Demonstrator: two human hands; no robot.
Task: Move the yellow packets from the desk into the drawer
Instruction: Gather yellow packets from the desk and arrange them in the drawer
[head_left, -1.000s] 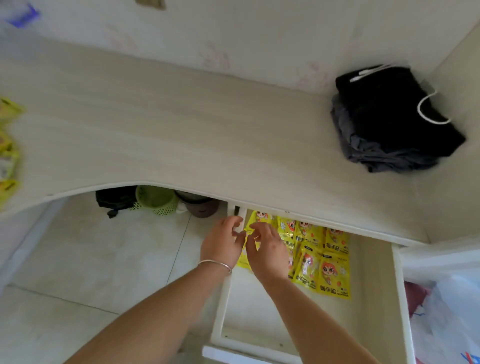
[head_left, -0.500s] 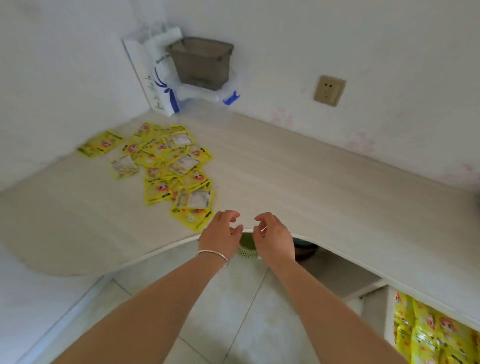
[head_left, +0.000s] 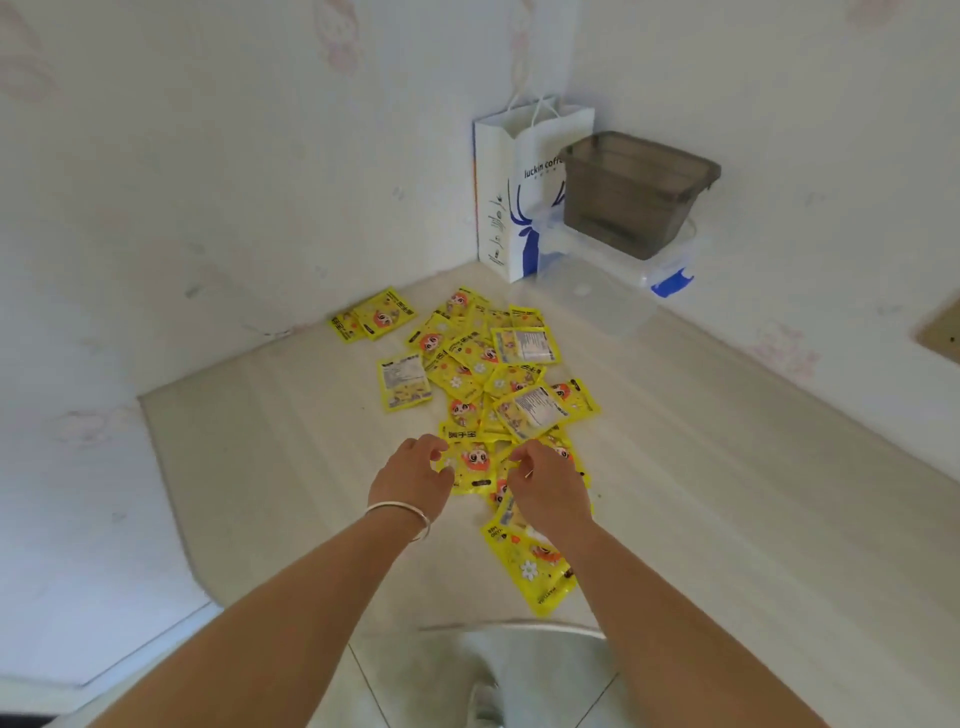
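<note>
Pale wood desk (head_left: 727, 467) set in a white-walled corner; paper bag (head_left: 511, 208) and grey bin (head_left: 636, 192) at the back. Yellow packets (head_left: 483, 374) scattered mid-desk. Both hands at the pile's near edge: left hand (head_left: 413, 480) and right hand (head_left: 548, 486), fingers curled, pinching 1 packet (head_left: 474, 465) by its sides.

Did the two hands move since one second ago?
Yes. The left hand and right hand went from the drawer to the yellow packets on the desk.
</note>
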